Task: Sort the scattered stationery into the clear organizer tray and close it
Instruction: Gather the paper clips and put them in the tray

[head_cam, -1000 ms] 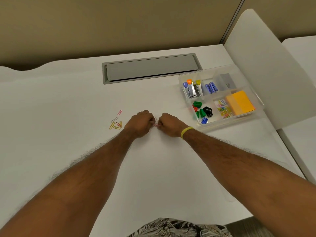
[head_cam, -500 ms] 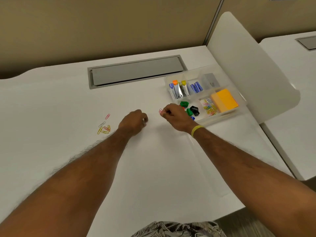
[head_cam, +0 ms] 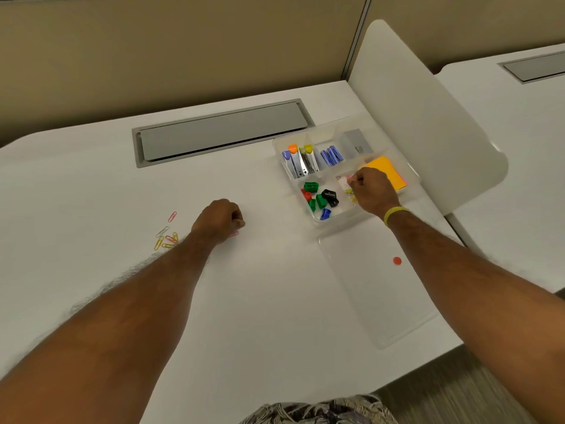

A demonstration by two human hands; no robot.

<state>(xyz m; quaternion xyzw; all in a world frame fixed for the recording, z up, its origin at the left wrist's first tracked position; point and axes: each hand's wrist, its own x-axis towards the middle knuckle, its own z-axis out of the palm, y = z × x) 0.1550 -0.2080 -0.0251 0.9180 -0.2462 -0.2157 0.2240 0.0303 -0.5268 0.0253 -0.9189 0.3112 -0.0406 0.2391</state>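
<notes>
Right hand [head_cam: 371, 191] moved over clear plastic organizer tray [head_cam: 339, 218] at white desk's [head_cam: 275, 286] right edge, pinching pink wire paper clip [head_cam: 348, 179]: light, slippery; grip flats.

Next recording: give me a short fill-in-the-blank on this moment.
1. The right hand pinches a clip over the tray, which is ___.
2. Its wristband is ___.
3. On the table, loose clips lie to the ___ of the left hand.
4. The sticker on the lid is ___.

Missing words: open; yellow; left; red.
</notes>
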